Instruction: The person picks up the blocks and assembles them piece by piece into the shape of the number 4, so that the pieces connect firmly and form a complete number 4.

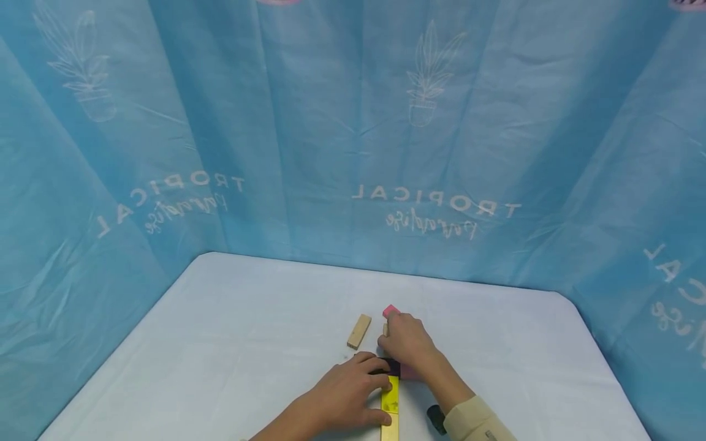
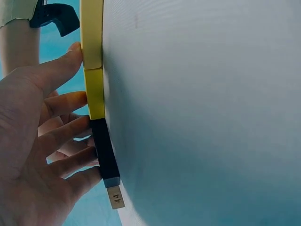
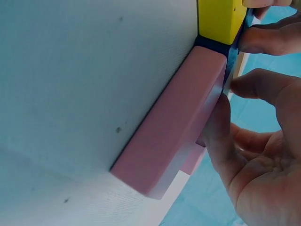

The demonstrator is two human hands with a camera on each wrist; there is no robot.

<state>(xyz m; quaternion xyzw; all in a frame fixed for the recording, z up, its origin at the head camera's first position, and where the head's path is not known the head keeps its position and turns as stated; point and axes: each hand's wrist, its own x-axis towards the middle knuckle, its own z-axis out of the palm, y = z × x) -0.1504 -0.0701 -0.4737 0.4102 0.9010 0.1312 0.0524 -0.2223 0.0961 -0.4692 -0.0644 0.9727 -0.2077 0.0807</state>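
My left hand (image 1: 349, 392) lies along a row of small wooden blocks, its spread fingertips touching a bright yellow block (image 1: 390, 395), a pale yellow block (image 2: 91, 35) and a black block (image 2: 106, 153). Just beyond, the right hand (image 1: 409, 340) pinches a plain wooden block (image 1: 385, 329), mostly hidden by the fingers. A pink block (image 3: 169, 122) lies against the black one, below the right wrist. Another pink block (image 1: 390, 311) shows past the right fingertips. In the left wrist view, a plain block end (image 2: 115, 197) marked 44 sits beyond the black block.
A loose plain wooden block (image 1: 359, 332) lies left of the right hand. The white-covered table (image 1: 248, 318) is backed by blue printed curtains (image 1: 331, 122). A dark strap-like piece (image 1: 436, 419) hangs by the right sleeve (image 1: 475, 421).
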